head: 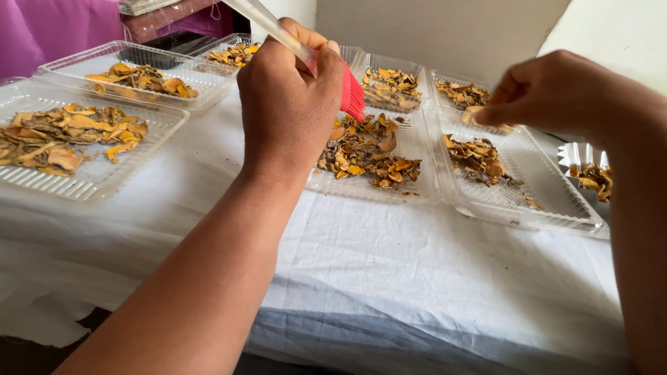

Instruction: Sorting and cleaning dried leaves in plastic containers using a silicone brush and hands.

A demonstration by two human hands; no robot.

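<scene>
My left hand (288,97) is shut around the clear handle of a brush whose red bristles (352,94) point down over a pile of dried orange-brown slices (365,153) in a clear plastic tray (417,139). Further right, my right hand (556,90) hovers above another clear tray (549,194) that holds a smaller heap of slices (479,158). Its fingertips are pinched together, seemingly on a small piece, though the piece is hard to make out.
More clear trays of dried slices lie at left (83,180), back left (139,55) and at the back (392,87). A small pleated cup (590,170) with slices sits at the right edge. A white cloth (389,271) covers the table; purple fabric (55,28) is behind.
</scene>
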